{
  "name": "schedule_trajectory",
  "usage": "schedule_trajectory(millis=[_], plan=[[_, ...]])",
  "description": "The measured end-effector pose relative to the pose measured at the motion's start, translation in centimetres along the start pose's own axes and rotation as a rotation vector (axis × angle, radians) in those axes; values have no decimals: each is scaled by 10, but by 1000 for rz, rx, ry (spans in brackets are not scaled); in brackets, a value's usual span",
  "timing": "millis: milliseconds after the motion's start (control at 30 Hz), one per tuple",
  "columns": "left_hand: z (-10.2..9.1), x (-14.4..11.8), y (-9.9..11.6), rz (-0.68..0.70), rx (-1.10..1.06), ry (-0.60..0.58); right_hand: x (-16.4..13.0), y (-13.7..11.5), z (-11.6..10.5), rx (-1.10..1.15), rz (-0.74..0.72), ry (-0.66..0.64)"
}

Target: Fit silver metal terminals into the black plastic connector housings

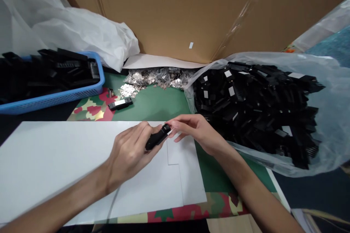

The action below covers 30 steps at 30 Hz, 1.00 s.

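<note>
My left hand point(133, 145) is closed around a black plastic part point(158, 137), long and narrow, held tilted above the white sheets. At the part's upper right end, my right hand point(191, 127) pinches with thumb and forefinger; whatever sits between those fingertips is too small to make out. A similar black part with a white label point(120, 104) lies on the table behind my left hand. Beyond it spreads a pile of small shiny metal pieces point(129, 90), next to clear bags of metal pieces point(161, 77).
White sheets point(68, 160) cover the table under my hands. A blue basket point(100, 69) of black parts stands at left, beside a white plastic bag point(90, 31). On the right lies an open clear bag point(332, 116) full of black parts. Cardboard point(169, 14) rises behind.
</note>
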<state>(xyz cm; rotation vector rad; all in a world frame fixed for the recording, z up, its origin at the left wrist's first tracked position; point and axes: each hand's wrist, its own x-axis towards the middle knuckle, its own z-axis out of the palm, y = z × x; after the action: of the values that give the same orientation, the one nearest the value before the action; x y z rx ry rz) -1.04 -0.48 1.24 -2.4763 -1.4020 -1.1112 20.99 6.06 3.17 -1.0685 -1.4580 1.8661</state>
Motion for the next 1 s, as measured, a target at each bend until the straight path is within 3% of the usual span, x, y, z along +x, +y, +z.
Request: schedule_trajectory(millis=[267,700,1000], plan=[[-3,-1,0,-17,-2,-17,-8,-1,12,-268,-133,141],[-6,-1,-1,54,-15,-97,-8,-1,10,-295,-100,95],[-6,1,0,76,-32,-90,-8,-2,6,-256,-68,71]])
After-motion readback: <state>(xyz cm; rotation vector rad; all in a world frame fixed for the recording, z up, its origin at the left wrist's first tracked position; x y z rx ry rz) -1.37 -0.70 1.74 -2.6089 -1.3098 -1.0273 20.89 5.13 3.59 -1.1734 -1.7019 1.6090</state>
